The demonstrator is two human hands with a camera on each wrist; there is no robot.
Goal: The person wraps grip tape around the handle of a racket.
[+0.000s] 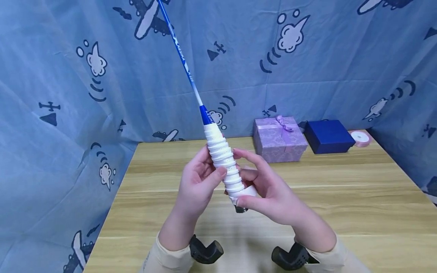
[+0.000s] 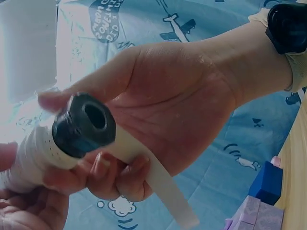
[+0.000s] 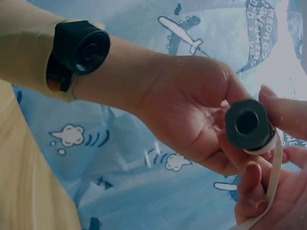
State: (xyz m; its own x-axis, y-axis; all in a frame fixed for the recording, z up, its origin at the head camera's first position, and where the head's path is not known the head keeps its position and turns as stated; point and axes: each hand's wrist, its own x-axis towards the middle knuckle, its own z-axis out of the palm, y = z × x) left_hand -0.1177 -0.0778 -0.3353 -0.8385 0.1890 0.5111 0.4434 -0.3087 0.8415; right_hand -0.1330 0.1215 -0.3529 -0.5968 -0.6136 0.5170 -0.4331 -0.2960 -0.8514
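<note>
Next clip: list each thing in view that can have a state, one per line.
racket handle: tilted, held above the table, wrapped in white tape
grip tape: loose tail hanging at the butt end
left hand: grips the handle
right hand: holds the butt end
purple gift box: closed, ribbon tied
blue box: closed

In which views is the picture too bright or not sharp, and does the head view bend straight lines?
Head view: even light, sharp; the table edges bow slightly. Left wrist view: the upper left is washed out white, and the racket handle near the lens is soft. Right wrist view: glare at the upper right; the black butt cap stays fairly sharp.
</note>
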